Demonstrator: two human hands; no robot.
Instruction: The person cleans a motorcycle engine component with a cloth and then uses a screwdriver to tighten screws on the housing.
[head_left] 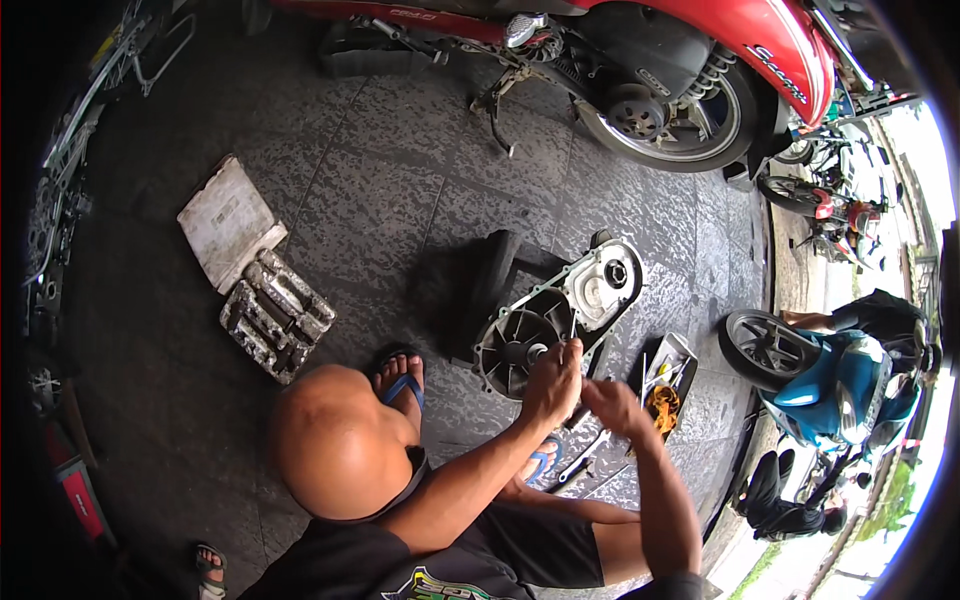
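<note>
A scooter engine casing (605,285) of pale metal lies in front of me, tilted, with a finned round part in its nearer opening. My left hand (555,382) is closed over its near edge, gripping a slim metal rod (574,326) that points away from me over the casing. The rod's other end is hidden in the fingers. Just right of it, my right hand (612,405) is closed, its fingers curled beside the left hand. Whatever it holds is hidden.
Right of the casing sits a tool tray (684,352) with an orange-yellow item (662,408). A wrench (582,456) lies near my foot. At left is an open socket case (278,318). A red scooter (650,60) stands beyond, a blue one (845,385) at right. Another person's foot (210,565) shows lower left.
</note>
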